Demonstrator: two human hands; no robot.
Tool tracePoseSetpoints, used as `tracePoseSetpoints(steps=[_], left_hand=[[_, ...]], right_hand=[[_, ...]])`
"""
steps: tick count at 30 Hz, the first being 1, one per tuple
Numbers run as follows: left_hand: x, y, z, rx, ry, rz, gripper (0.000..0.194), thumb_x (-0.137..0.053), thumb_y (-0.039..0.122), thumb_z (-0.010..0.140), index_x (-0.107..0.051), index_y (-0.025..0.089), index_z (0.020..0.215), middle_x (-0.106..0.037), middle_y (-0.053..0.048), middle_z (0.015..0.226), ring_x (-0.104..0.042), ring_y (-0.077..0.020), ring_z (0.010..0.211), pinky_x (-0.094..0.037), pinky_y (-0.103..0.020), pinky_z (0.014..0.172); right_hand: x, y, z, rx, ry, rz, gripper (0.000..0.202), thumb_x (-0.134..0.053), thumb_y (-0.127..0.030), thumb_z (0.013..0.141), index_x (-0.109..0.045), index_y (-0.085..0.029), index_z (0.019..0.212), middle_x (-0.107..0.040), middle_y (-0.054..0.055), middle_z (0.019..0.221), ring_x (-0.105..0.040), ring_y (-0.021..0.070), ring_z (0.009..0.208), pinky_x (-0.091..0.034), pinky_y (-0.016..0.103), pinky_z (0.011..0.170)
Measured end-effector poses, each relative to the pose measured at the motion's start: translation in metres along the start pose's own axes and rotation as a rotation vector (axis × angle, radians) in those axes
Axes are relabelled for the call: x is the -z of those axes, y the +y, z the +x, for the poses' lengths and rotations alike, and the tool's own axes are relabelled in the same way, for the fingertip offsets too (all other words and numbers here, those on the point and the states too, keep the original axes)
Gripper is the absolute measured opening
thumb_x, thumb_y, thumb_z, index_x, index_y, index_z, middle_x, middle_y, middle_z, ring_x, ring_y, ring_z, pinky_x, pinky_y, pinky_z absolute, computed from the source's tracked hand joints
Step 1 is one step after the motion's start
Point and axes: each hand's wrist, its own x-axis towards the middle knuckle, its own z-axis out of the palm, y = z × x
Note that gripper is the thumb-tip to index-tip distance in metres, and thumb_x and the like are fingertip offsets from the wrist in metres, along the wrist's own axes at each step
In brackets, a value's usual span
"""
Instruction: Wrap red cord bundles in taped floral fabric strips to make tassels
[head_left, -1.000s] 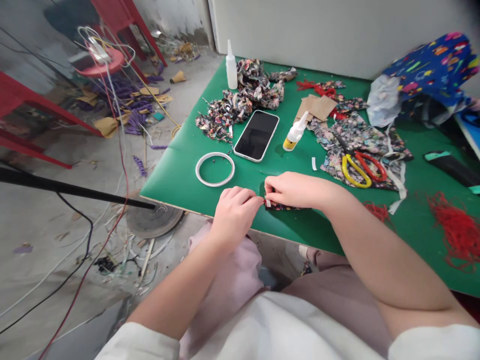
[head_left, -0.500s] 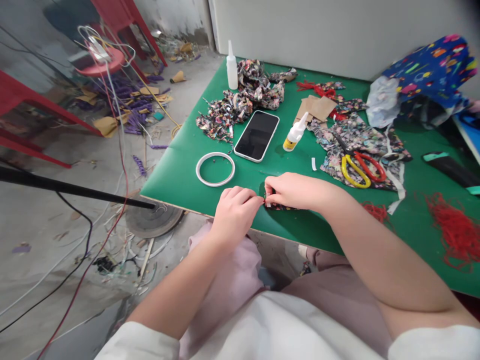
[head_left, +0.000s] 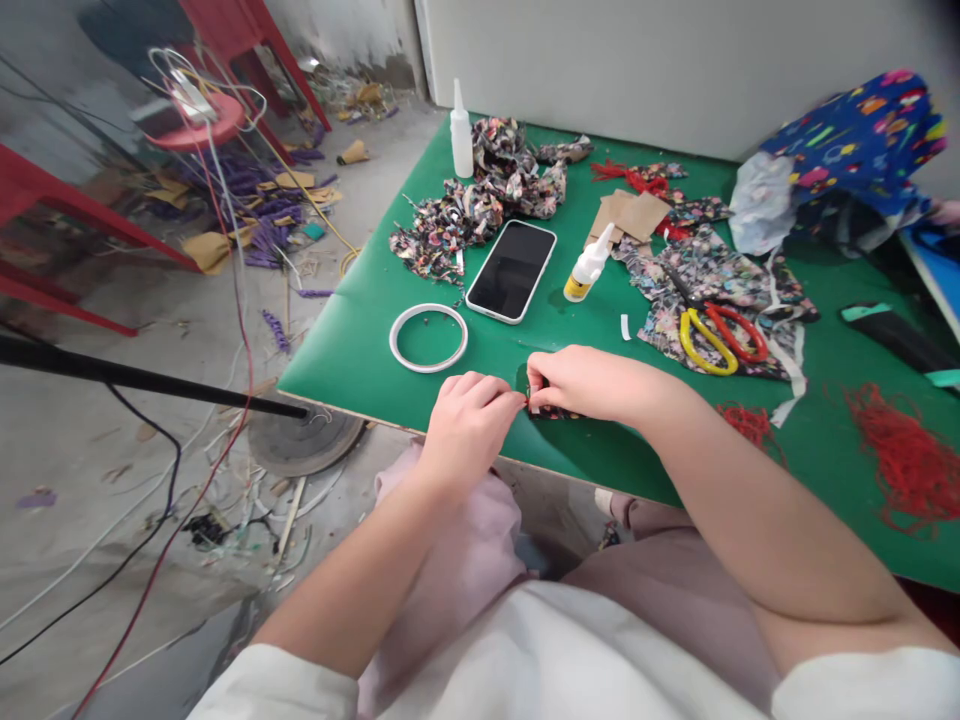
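Note:
At the front edge of the green table (head_left: 341, 350), a small dark floral fabric piece (head_left: 553, 411) lies mostly under my right hand (head_left: 576, 380). That hand is closed in a pinch on the fabric's left end, where a speck of red and a small white bit show. Meeting it from the left, my left hand (head_left: 469, 415) is closed too, thumb and fingertips pressed together at the same end. My fingers hide most of the pinched spot. A white ring (head_left: 395, 350) lies beyond my left hand, and a phone (head_left: 511, 272) with a dark screen is farther back.
Past my right hand stands a small glue bottle (head_left: 589, 265); scissors (head_left: 707, 340) rest on floral cloth (head_left: 652, 300). Red threads (head_left: 904, 465) lie at the right. A taller white bottle (head_left: 461, 140) stands beside gathered floral fabric (head_left: 480, 212). A black pole (head_left: 150, 375) crosses on the left.
The whole view has shifted very slightly. Both hands keep the same pinching pose at the fabric piece, and nothing on the table has visibly moved.

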Motion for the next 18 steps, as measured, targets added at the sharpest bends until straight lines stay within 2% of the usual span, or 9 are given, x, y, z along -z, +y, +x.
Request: tracePoseSetpoints(steps=[4,8,12,18], left_hand=[[0.001,0.0,0.0,0.002,-0.011,-0.001,0.015,-0.05,0.023,0.088,-0.065,0.021,0.085,-0.064,-0.001,0.083,-0.052,-0.014,0.075,-0.038,-0.029,0.07],[0.001,0.0,0.0,0.003,-0.012,0.002,0.018,-0.048,0.024,0.089,-0.065,0.022,0.085,-0.064,-0.001,0.083,-0.052,-0.014,0.076,-0.038,-0.029,0.071],[0.001,0.0,0.0,0.008,-0.022,0.002,0.018,-0.048,0.026,0.089,-0.065,0.022,0.085,-0.065,-0.001,0.083,-0.052,-0.0141,0.076,-0.038,-0.03,0.071],[0.001,0.001,0.0,0.018,-0.027,0.007,0.018,-0.048,0.026,0.089,-0.065,0.021,0.085,-0.064,-0.001,0.083,-0.052,-0.0144,0.076,-0.038,-0.03,0.072]], right_hand=[[-0.003,0.0,-0.004,0.013,0.066,-0.013,0.007,-0.055,-0.027,0.076,-0.052,-0.021,0.076,-0.064,-0.005,0.064,-0.053,0.0083,0.052,-0.031,0.019,0.05],[-0.012,-0.002,-0.013,0.039,0.225,-0.13,0.008,-0.054,-0.028,0.079,-0.052,-0.021,0.077,-0.063,-0.003,0.068,-0.054,0.0113,0.063,-0.028,0.021,0.053],[-0.024,0.0,-0.02,0.098,0.342,-0.215,0.012,-0.05,-0.032,0.084,-0.052,-0.021,0.08,-0.062,-0.001,0.075,-0.054,0.0114,0.065,-0.027,0.022,0.054],[-0.03,0.004,-0.023,0.119,0.358,-0.3,0.016,-0.045,-0.034,0.087,-0.054,-0.021,0.086,-0.061,0.001,0.076,-0.055,0.0131,0.069,-0.027,0.023,0.056]])
